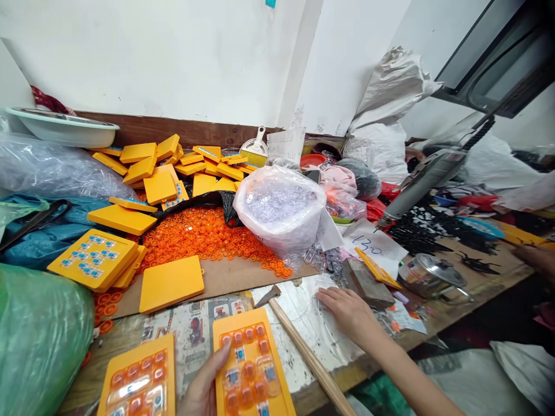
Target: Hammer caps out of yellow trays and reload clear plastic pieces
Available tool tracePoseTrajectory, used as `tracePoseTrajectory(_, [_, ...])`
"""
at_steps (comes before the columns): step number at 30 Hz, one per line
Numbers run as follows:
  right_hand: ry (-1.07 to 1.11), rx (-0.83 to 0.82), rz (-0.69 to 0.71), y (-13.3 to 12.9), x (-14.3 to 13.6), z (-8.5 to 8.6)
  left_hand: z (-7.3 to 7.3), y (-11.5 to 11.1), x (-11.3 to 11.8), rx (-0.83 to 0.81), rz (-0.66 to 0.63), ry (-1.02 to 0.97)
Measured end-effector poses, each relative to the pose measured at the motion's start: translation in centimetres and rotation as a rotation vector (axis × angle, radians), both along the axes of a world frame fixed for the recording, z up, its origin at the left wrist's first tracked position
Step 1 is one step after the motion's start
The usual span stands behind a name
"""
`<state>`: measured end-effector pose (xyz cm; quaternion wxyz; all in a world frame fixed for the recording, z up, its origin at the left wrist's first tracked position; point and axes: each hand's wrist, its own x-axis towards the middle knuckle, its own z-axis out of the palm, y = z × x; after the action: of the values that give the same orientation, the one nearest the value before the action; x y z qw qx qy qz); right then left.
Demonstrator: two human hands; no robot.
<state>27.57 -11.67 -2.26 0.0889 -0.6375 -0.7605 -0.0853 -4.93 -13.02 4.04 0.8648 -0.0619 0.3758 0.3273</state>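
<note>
My left hand [202,384] grips a yellow plastic game board [255,398] at its left edge, thumb on top. Orange rings and clear plastic pieces sit on the board, with blue-and-white printed spots showing between them. A second yellow board [106,398], similarly fitted, lies to the left of that hand. My right hand [351,312] is stretched over the white sheet [303,341], fingers extended and pointing left, beside loose clear pieces [332,263]. Whether its fingertips touch a piece is unclear. Between my hands lies a hammer [299,344] with a wooden handle.
A heap of orange rings [203,234] spreads behind, beside an open bag of clear pieces [277,202]. Yellow boards [173,283] are piled at left near a green bag [39,341]. A metal block [368,283] and lidded pot [431,274] stand right; another person's hand [535,260] shows.
</note>
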Motion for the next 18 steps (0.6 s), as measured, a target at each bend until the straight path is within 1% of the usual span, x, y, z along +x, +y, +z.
tracePoseTrajectory(2, [0.072,0.045,-0.014,0.3,-0.1,0.3,-0.1,0.0,-0.2,0.019,0.0,-0.01])
tracePoseTrajectory(4, [0.167,0.118,-0.051,0.4,-1.0,0.8,-0.4,0.0,-0.4,0.045,-0.012,-0.023])
tracePoseTrajectory(5, [0.217,0.15,-0.062,0.2,-1.8,1.2,-0.5,0.0,-0.4,0.056,-0.021,-0.024])
tracePoseTrajectory(7, [0.305,0.179,-0.042,-0.4,-4.5,2.5,-0.7,0.1,-0.4,0.064,-0.039,-0.036])
tracePoseTrajectory(10, [0.461,0.115,0.067,-1.9,-9.7,5.0,-0.9,0.2,-0.1,0.073,-0.041,-0.09])
tracePoseTrajectory(12, [0.775,0.051,0.125,-2.7,-12.9,6.4,-0.9,0.2,-0.1,0.104,-0.053,-0.099])
tracePoseTrajectory(14, [0.923,-0.024,0.202,-3.0,-15.0,7.2,-1.1,0.2,-0.2,0.15,-0.058,-0.078])
tracePoseTrajectory(16, [0.894,-0.084,0.309,-2.8,-16.0,7.3,-1.6,0.1,-0.3,0.209,-0.031,-0.061])
tracePoseTrajectory(18, [0.801,-0.072,0.4,-2.4,-16.5,7.1,-2.4,-0.1,-0.4,0.279,0.016,-0.043])
